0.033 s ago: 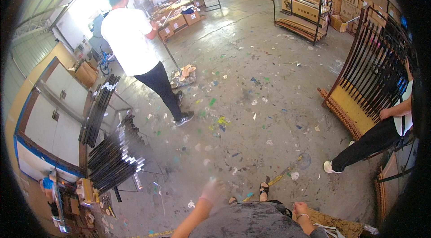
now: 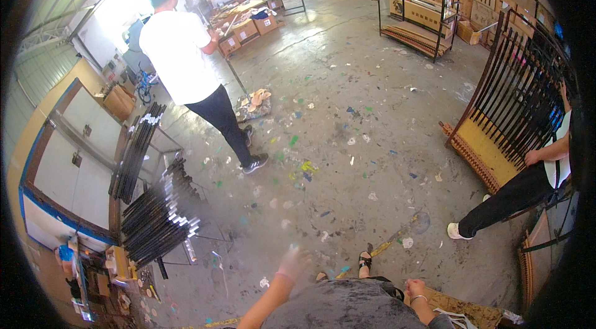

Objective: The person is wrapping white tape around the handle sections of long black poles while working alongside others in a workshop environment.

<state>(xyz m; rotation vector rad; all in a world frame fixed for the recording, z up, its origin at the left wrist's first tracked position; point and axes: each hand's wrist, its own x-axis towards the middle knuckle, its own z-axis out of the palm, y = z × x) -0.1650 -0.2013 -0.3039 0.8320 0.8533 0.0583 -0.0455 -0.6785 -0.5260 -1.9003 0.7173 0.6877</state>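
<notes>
My left hand (image 2: pixel 295 265) reaches forward at the lower middle, over the concrete floor. A haze smears its fingers, so their pose is unclear, and nothing can be made out in it. Close to my right side is my right hand (image 2: pixel 416 290), its fingers curled in and a thin bracelet (image 2: pixel 419 297) on the wrist. Whatever those fingers may hold is hidden. Beyond my left hand, to the left, a stack of black bars with shiny ends (image 2: pixel 158 217) lies on a metal stand.
A person in a white shirt (image 2: pixel 174 56) stands at the left holding a long-handled mop (image 2: pixel 253 105). At the right, another person's hand (image 2: pixel 532 157) touches a rack of black bars (image 2: pixel 506 93). Farther off stands a metal shelf rack (image 2: pixel 419 22). Paint flecks spot the floor (image 2: pixel 335 192).
</notes>
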